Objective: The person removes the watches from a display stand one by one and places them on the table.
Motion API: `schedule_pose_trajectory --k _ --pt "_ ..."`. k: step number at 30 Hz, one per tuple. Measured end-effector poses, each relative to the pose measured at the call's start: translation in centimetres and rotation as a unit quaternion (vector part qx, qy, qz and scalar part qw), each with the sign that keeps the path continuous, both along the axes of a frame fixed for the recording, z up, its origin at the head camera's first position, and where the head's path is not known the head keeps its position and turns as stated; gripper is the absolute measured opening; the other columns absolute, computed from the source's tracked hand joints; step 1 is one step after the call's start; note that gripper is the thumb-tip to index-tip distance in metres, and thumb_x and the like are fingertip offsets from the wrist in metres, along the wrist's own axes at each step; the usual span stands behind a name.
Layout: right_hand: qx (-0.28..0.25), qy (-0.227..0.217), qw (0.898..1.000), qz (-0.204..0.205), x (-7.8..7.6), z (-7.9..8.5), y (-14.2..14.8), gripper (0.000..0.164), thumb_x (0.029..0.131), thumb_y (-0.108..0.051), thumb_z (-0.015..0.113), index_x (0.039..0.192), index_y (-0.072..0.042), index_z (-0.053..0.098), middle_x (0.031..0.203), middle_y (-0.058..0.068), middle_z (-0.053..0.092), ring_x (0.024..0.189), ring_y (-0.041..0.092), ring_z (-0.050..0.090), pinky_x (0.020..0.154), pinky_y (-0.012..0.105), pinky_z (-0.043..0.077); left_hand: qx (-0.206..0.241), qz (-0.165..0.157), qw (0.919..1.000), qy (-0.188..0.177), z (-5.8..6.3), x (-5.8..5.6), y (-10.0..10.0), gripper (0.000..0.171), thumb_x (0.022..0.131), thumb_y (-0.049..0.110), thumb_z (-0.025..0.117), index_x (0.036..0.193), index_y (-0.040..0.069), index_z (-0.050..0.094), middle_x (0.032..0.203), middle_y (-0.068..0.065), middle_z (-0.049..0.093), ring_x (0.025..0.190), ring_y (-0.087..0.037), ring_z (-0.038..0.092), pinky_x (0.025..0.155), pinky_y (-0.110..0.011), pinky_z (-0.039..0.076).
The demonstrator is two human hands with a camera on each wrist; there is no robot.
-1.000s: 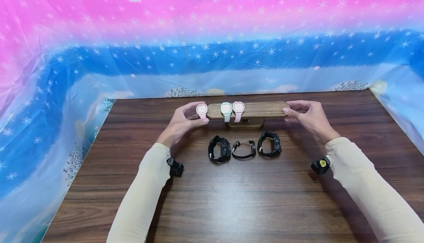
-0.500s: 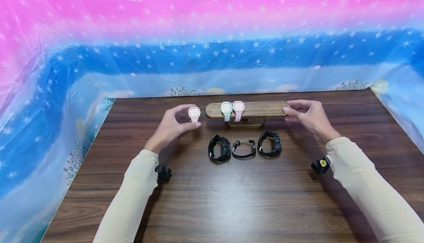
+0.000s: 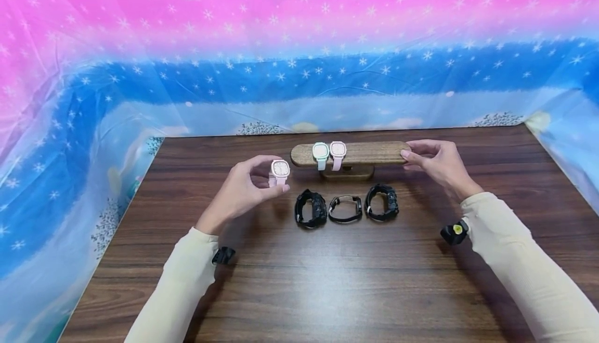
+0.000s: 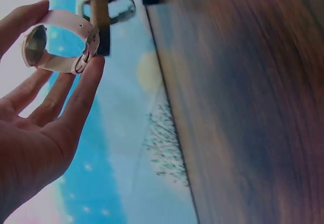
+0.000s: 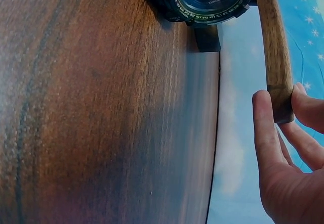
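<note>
My left hand (image 3: 245, 187) pinches a pink wristwatch (image 3: 280, 168) between thumb and fingers, off the left end of the wooden watch stand (image 3: 374, 153). In the left wrist view the watch's strap (image 4: 66, 19) is buckled into a loop. My right hand (image 3: 440, 166) grips the right end of the stand's bar, thumb on the near side; the right wrist view shows the fingers around the bar's end (image 5: 280, 102). A mint-green watch (image 3: 321, 152) and another pink watch (image 3: 338, 149) sit side by side on the bar, left of its middle.
In front of the stand, two chunky black watches (image 3: 311, 209) (image 3: 381, 203) lie on the brown wood-grain table (image 3: 337, 291), with a slimmer black watch (image 3: 345, 209) between them. A patterned cloth (image 3: 299, 83) hangs behind the table and down its left side.
My left hand has drawn the pink watch leftward off the bar's end, then lowered it toward me and slightly back right. My right hand stays on the stand.
</note>
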State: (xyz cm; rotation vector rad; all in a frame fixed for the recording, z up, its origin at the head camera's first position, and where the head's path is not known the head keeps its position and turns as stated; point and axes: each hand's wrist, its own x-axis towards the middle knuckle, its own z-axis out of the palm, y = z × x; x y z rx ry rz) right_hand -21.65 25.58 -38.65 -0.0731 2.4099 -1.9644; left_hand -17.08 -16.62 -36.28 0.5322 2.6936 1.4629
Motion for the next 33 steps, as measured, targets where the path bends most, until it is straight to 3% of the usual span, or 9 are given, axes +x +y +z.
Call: schedule_pose_trajectory --k 10,17,24,28,33 --pt "0.004 -0.006 1.0 -0.009 -0.1 0.0 -0.1 0.052 0.094 -0.013 0.074 0.134 0.013 0.055 0.09 -0.007 0.075 0.082 0.029 0.076 0.084 0.04 0.06 -0.04 -0.049 0.9961 0.062 1.1 2.4 2.7 0.06 0.078 0.026 0.09 0.129 0.008 0.065 0.109 -0.003 0.069 0.088 -0.017 0.068 0.077 -0.03 0.06" --pt "0.006 -0.009 1.0 -0.005 0.0 0.0 0.0 0.053 0.094 -0.013 0.074 0.135 0.014 0.054 0.09 -0.007 0.074 0.082 0.027 0.076 0.084 0.039 0.06 -0.092 -0.087 0.9856 0.113 1.5 3.6 5.2 0.058 0.076 0.031 0.09 0.126 0.013 0.068 0.108 0.003 0.067 0.092 -0.011 0.064 0.081 -0.033 0.056" --pt "0.012 -0.012 1.0 -0.014 0.0 0.1 -0.1 0.049 0.094 -0.015 0.074 0.133 0.01 0.057 0.09 -0.006 0.074 0.085 0.032 0.075 0.086 0.043 0.059 -0.114 -0.128 0.9741 0.147 1.6 3.8 7.5 0.051 0.078 0.032 0.088 0.124 0.017 0.069 0.104 0.004 0.064 0.085 -0.01 0.059 0.069 -0.026 0.052" --pt "0.01 -0.008 1.0 -0.004 0.0 0.2 0.0 0.051 0.094 -0.015 0.074 0.133 0.013 0.055 0.09 -0.007 0.074 0.083 0.027 0.076 0.084 0.04 0.06 -0.14 -0.145 0.9683 0.148 1.5 4.0 9.2 0.052 0.079 0.037 0.087 0.125 0.019 0.069 0.098 0.004 0.063 0.075 -0.009 0.056 0.064 -0.025 0.047" --pt "0.004 -0.006 1.0 0.009 0.0 0.2 0.1 0.052 0.096 -0.011 0.071 0.136 0.015 0.051 0.091 -0.011 0.073 0.08 0.021 0.076 0.082 0.036 0.06 -0.162 -0.171 0.9615 0.142 1.0 4.4 11.4 0.055 0.079 0.04 0.086 0.126 0.017 0.069 0.105 0.004 0.066 0.079 -0.007 0.055 0.065 -0.023 0.047"
